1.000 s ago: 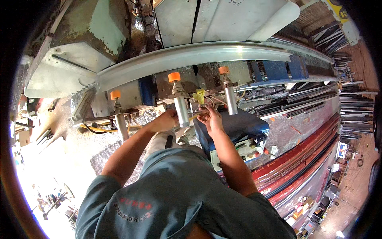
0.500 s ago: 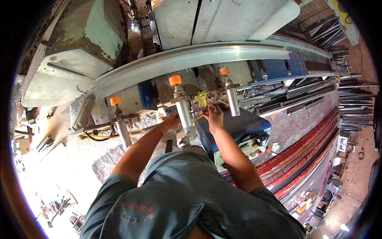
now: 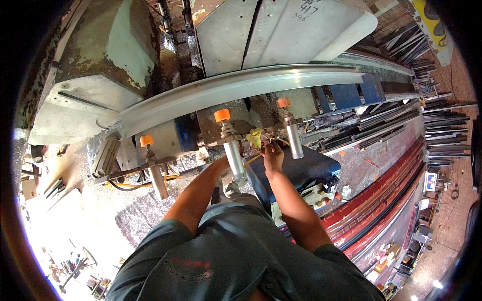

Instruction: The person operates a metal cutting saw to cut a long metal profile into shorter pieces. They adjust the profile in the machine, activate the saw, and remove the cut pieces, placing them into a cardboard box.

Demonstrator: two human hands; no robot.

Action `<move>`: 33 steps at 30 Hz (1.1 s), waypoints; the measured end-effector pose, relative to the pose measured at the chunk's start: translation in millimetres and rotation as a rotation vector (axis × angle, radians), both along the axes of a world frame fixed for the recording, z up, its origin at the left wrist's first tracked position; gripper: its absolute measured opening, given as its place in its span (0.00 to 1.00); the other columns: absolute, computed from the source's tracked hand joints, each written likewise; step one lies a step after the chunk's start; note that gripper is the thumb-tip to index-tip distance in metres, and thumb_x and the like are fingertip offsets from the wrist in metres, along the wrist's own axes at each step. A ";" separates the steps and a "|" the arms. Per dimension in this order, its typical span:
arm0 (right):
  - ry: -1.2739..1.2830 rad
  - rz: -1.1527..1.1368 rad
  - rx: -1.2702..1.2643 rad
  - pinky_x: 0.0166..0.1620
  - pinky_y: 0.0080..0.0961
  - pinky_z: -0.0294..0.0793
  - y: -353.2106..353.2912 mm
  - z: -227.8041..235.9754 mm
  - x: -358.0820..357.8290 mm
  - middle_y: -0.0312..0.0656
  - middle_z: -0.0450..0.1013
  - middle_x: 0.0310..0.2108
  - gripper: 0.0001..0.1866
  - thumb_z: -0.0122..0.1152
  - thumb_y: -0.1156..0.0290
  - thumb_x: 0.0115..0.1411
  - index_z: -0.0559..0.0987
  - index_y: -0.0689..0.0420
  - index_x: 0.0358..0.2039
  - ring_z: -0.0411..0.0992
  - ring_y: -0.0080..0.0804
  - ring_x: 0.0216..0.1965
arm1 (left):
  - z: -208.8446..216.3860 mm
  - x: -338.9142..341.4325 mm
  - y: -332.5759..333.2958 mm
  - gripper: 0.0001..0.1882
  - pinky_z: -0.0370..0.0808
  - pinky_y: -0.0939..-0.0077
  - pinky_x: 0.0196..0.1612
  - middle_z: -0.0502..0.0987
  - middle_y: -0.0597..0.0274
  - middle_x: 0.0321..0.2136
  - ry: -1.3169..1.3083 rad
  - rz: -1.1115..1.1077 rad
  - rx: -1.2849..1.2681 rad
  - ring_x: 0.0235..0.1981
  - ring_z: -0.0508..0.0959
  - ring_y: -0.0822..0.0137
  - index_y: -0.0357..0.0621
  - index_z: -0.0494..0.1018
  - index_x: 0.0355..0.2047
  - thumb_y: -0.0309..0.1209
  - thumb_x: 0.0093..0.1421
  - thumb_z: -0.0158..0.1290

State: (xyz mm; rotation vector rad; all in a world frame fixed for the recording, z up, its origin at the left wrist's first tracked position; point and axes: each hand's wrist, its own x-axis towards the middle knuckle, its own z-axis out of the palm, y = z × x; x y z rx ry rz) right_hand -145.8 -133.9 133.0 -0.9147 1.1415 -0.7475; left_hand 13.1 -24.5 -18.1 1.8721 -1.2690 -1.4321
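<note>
My right hand (image 3: 273, 158) is raised beside the middle of three silver clamp cylinders (image 3: 234, 159), its fingers pinched together. What they hold is too small to make out. Close to these fingertips hangs a crumpled yellow piece (image 3: 255, 138), and a thin yellow hose (image 3: 252, 159) passes below it. My left arm reaches behind the middle cylinder; only the wrist end of my left hand (image 3: 219, 164) shows, its fingers hidden. Orange pads cap the middle cylinder, the right cylinder (image 3: 294, 141) and the left cylinder (image 3: 157, 183).
A long silver metal profile (image 3: 241, 85) lies across the machine beyond the cylinders. Large grey machine plates (image 3: 286, 35) stand behind it. To the right are a dark blue box-shaped unit (image 3: 311, 168), racks of dark bars (image 3: 366, 128) and red-wrapped lengths (image 3: 371, 200).
The view has shifted, so the machine sits slightly lower in the picture. My right hand has moved slightly to the right and stays pinched near the yellow piece. My left arm still reaches behind the cylinder.
</note>
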 end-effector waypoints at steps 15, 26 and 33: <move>-0.096 0.022 0.081 0.40 0.30 0.84 1.4 20.1 1.8 0.38 0.77 0.32 0.14 0.63 0.65 0.67 0.77 0.63 0.44 0.77 0.27 0.32 | 92.8 29.6 53.4 0.12 0.78 0.49 0.43 0.79 0.42 0.39 -0.315 -0.040 -0.014 0.41 0.81 0.46 0.37 0.75 0.42 0.30 0.65 0.47; -0.275 0.053 0.309 0.38 0.34 0.81 -11.9 36.7 -0.6 0.41 0.77 0.27 0.16 0.59 0.58 0.69 0.76 0.61 0.39 0.76 0.30 0.27 | 254.2 28.4 52.3 0.19 0.75 0.60 0.48 0.81 0.42 0.39 -0.075 0.224 0.057 0.42 0.81 0.47 0.38 0.78 0.42 0.38 0.67 0.44; -0.351 0.101 0.317 0.38 0.34 0.80 -0.1 22.4 -16.0 0.40 0.77 0.27 0.20 0.60 0.56 0.68 0.76 0.61 0.47 0.76 0.30 0.28 | 219.8 17.3 71.1 0.18 0.75 0.62 0.46 0.82 0.46 0.38 0.044 0.236 -0.149 0.40 0.81 0.56 0.36 0.77 0.46 0.38 0.67 0.48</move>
